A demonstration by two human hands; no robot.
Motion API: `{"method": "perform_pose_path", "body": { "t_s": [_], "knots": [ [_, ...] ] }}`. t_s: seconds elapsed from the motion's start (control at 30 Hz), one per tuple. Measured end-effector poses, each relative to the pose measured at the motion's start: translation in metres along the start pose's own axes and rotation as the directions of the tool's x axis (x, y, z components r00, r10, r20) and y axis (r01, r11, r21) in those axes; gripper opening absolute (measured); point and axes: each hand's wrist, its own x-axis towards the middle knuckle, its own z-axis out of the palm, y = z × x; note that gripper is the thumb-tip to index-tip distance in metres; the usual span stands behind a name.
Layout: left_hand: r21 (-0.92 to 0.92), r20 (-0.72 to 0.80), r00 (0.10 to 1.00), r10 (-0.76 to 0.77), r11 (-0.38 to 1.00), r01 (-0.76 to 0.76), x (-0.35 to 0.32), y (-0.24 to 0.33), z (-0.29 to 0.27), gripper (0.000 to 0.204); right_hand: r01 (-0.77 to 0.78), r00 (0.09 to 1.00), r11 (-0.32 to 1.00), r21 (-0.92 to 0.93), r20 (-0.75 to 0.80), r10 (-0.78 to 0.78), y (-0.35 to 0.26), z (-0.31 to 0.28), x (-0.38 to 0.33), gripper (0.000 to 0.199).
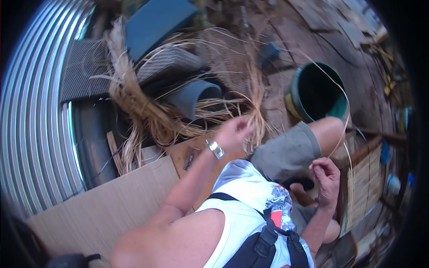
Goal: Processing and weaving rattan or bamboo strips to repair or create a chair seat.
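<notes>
My left hand (235, 134), with a metal watch (215, 149) at its wrist, is beside a tied bundle of thin pale cane strips (255, 96). Motion smears its fingers, so what they hold, if anything, is unclear. My right hand (327, 178) is raised beside my bare knee, thumb and fingers pinched together on one long cane strip (346, 107). That strip arcs up past the bucket's rim and away to the far side. Farther left lies a thicker sheaf of cane strips (138, 98), its loose ends fanned out.
A dark green bucket (292, 105) stands beyond my knee. On my right is a frame with a panel of pale strips (364, 192). A wooden board (111, 205) lies at my left, near a corrugated metal wall (38, 111). Beyond are a blue block (156, 24) and a grey-blue pipe (185, 97).
</notes>
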Motion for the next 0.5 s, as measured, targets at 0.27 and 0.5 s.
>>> {"method": "perform_pose_path", "body": {
  "t_s": [0.27, 0.5],
  "knots": [
    [0.074, -0.275, 0.96, -0.05, 0.995, 0.073, -0.044, -0.075, -0.042, 0.027, -0.041, 0.993, 0.998, -0.045, 0.108, 0.046, -0.024, 0.027, 0.051, 0.011],
    [0.284, -0.894, 0.353, 0.277, 0.958, -0.033, -0.055, -0.044, -0.143, 0.02, -0.027, 1.0, 0.974, 0.224, 0.004, 0.027, -0.007, 0.012, 0.049, 0.013]
  ]
}}
